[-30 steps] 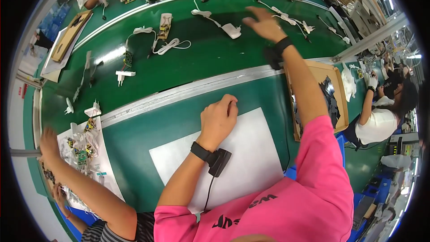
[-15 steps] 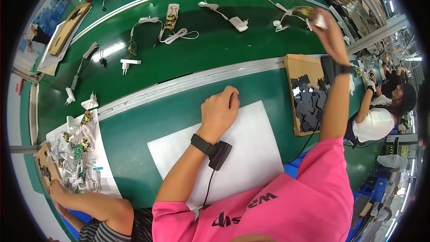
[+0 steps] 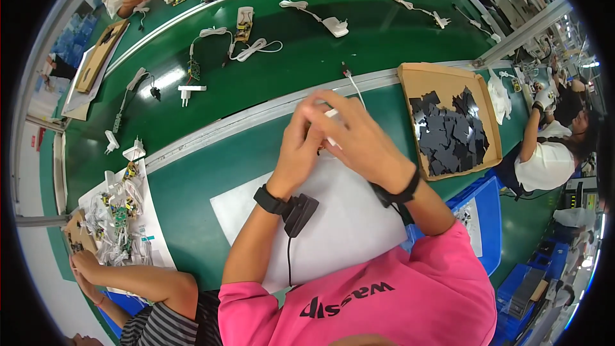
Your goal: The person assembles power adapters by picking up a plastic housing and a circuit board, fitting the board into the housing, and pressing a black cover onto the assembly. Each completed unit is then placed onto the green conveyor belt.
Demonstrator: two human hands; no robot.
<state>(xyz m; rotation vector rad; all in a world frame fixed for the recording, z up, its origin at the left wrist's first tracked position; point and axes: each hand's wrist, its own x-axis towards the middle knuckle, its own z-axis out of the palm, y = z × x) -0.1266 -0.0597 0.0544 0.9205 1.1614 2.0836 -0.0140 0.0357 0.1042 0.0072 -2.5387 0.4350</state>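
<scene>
My left hand (image 3: 298, 144) and my right hand (image 3: 355, 134) meet above the white sheet (image 3: 320, 224) on the green bench. Between their fingers is a small white plug part (image 3: 331, 115) with a thin white cable (image 3: 352, 86) trailing away toward the belt. Both hands grip it; most of the part is hidden by my fingers. A black band sits on each wrist, and a black device (image 3: 298, 211) with a cord hangs from the left one.
A cardboard tray (image 3: 410, 75) of black pads lies to the right. White plugs and cables (image 3: 256, 45) lie on the green belt beyond. A person's hand (image 3: 86, 266) works at a pile of small circuit boards (image 3: 118, 211) on the left. Another person (image 3: 551, 154) sits at the right.
My right hand has come back from the far right of the belt with a white corded part and joined my left hand, which lifted off the sheet to grip it.
</scene>
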